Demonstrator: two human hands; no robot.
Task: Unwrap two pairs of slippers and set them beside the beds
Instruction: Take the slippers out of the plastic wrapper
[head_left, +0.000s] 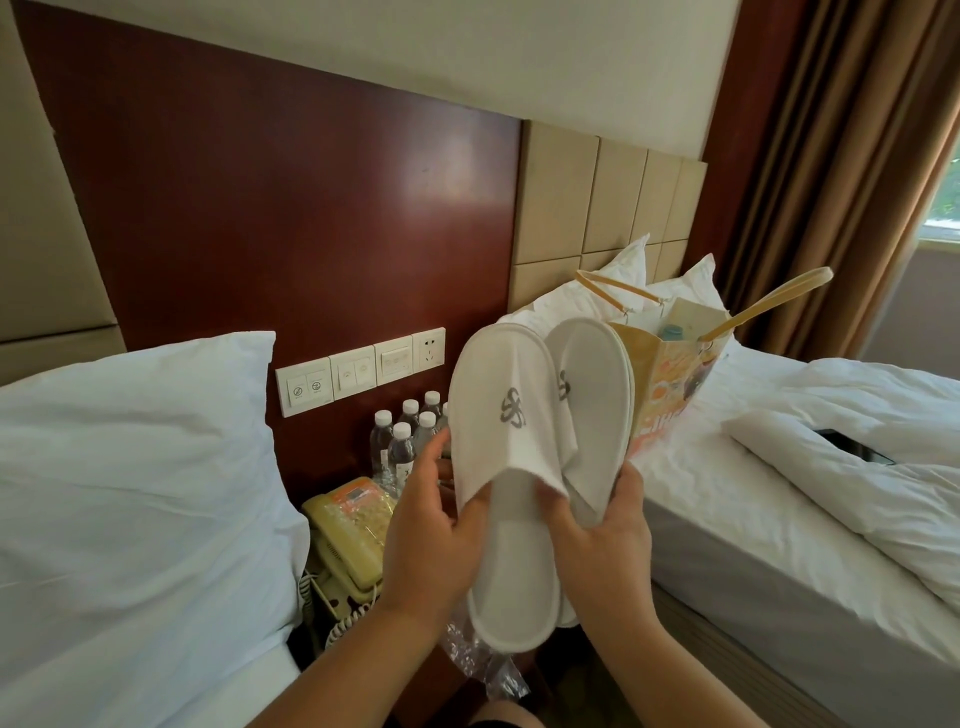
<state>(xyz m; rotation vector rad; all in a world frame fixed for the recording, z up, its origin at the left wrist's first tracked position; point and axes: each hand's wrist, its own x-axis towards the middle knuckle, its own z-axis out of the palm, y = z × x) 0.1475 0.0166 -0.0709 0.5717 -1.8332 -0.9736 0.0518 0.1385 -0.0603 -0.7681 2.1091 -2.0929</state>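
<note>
Between two hotel beds, left hand (431, 525) and right hand (608, 540) each clamp one of the white slippers (506, 467) mid-air; the plastic wrapper (483, 660) dangling beneath could snag or drop onto the floor.

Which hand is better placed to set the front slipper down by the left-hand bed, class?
Probably the left hand. It grips the front slipper and sits nearer the left-hand bed. The right hand grips the rear slipper, nearer the other bed.

I stand in a hotel twin room: two white-linen beds (130, 467), a bedside switch panel (358, 371), bottled water (402, 441), a corded telephone (348, 540).
</note>
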